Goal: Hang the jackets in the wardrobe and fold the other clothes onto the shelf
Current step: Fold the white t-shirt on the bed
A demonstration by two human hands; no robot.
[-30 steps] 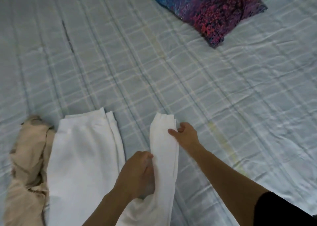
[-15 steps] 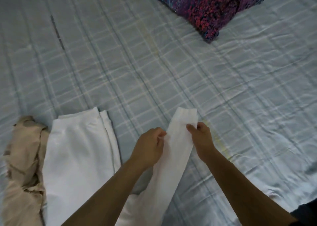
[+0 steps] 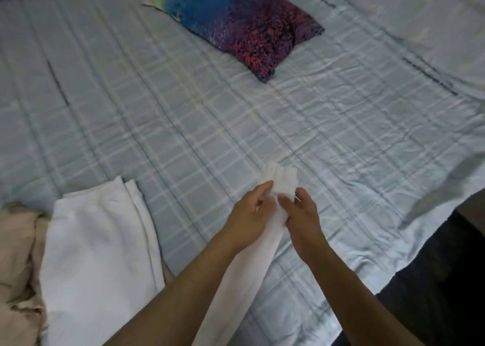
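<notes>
A white garment [image 3: 102, 254] lies flat on the bed at the lower left, its body spread out. One long white sleeve [image 3: 282, 180] of it stretches up to the right, and both hands pinch it near its cuff. My left hand [image 3: 249, 217] grips the sleeve from the left side. Close against it, my right hand [image 3: 301, 219] holds the same sleeve from the right. The cuff end sticks out just above my fingers, lifted off the sheet.
A crumpled beige garment [image 3: 18, 261] lies left of the white one. A blue, purple and red pillow [image 3: 244, 25] rests at the far side of the light blue checked bedsheet [image 3: 183, 114]. The bed's edge [image 3: 430, 243] and dark floor are at lower right.
Both hands have slid up the sleeve and come together near the cuff, swinging it to the right and lifting it off the bed. The camera view has shifted, showing more of the pillow.
</notes>
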